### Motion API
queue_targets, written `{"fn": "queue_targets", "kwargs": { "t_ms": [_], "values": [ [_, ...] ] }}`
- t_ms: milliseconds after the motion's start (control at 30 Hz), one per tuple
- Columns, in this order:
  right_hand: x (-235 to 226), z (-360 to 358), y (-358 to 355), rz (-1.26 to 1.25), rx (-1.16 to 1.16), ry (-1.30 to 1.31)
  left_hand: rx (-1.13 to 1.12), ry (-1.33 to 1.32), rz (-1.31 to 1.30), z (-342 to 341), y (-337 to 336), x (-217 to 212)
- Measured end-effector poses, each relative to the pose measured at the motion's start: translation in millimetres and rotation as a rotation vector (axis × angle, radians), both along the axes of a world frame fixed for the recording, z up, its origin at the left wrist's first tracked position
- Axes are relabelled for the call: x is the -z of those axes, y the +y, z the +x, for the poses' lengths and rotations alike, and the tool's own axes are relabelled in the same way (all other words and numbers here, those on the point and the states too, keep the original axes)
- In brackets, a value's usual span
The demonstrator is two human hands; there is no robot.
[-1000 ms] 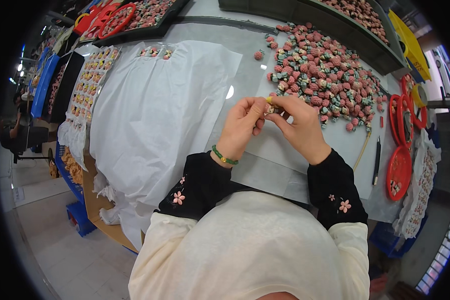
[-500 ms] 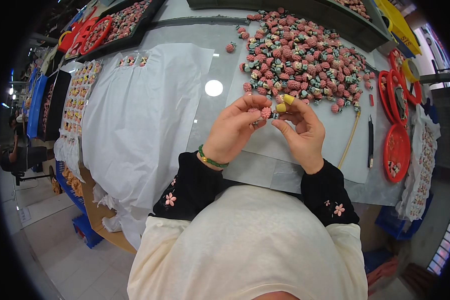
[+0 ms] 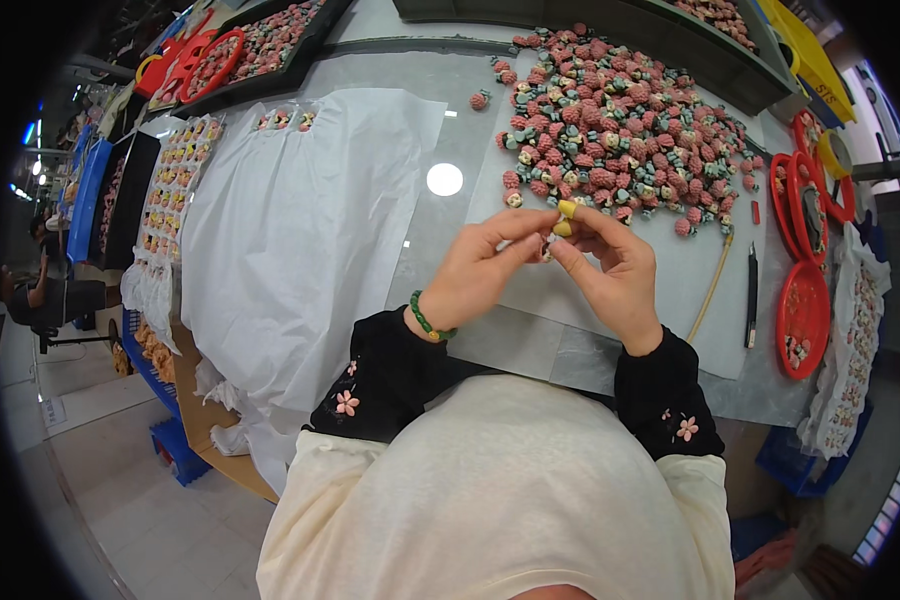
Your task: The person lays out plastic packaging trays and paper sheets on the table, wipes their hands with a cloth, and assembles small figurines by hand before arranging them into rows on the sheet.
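Note:
A small figurine [image 3: 543,249] with a pink, knobbly top sits between my fingertips over the white sheet, mostly covered by them. On one side my left hand [image 3: 475,262] pinches it with thumb and forefinger; a green bead bracelet circles that wrist. From the other side my right hand [image 3: 613,272] closes on it too, with yellow finger covers [image 3: 566,218] on two fingertips. Just beyond both hands spreads a heap of similar pink and grey-green figurines [image 3: 620,125]. One loose figurine [image 3: 479,100] lies left of the heap.
White plastic sheeting [image 3: 280,220] covers the table's left part, beside packed trays [image 3: 182,170]. To the right lie a thin wooden stick [image 3: 710,287], a black pen-like tool [image 3: 752,296] and red round dishes [image 3: 804,320]. A dark tray [image 3: 570,22] borders the far side.
My hands have drawn closer together around the figurine, which now shows less between the fingers. The whole view has shifted slightly.

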State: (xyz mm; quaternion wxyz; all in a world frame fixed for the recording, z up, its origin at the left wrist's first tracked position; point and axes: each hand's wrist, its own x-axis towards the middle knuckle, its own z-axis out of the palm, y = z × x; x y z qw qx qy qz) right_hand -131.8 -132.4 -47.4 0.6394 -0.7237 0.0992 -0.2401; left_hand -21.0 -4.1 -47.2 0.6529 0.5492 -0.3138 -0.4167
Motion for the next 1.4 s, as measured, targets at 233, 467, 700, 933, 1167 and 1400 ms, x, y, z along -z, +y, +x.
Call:
{"fn": "queue_targets", "kwargs": {
  "t_ms": [233,467,700,933,1167,1400],
  "values": [
    [4.6,-7.4,12.8,0.267,-0.034,-0.025,0.025,0.019,0.067,-14.5,11.7,-17.4],
    [5.5,-10.6,9.0,0.213,0.033,0.005,-0.353,-0.867,0.32,90.5,35.1,-65.3],
    [9.6,-1.9,11.4,0.265,0.006,0.039,-0.608,-1.311,0.816,223.7,39.2,10.1],
    [19.4,-5.9,9.0,0.116,0.04,0.093,-0.665,-1.426,0.979,201.7,27.0,33.4],
    [-3.2,11.2,17.4,-0.74,0.019,-0.025,-0.585,-1.359,1.083,191.7,31.0,45.7],
    [15.8,39.5,25.7,-0.906,0.029,0.098,-0.684,-1.36,0.752,168.6,28.8,-0.3]
  ]
}}
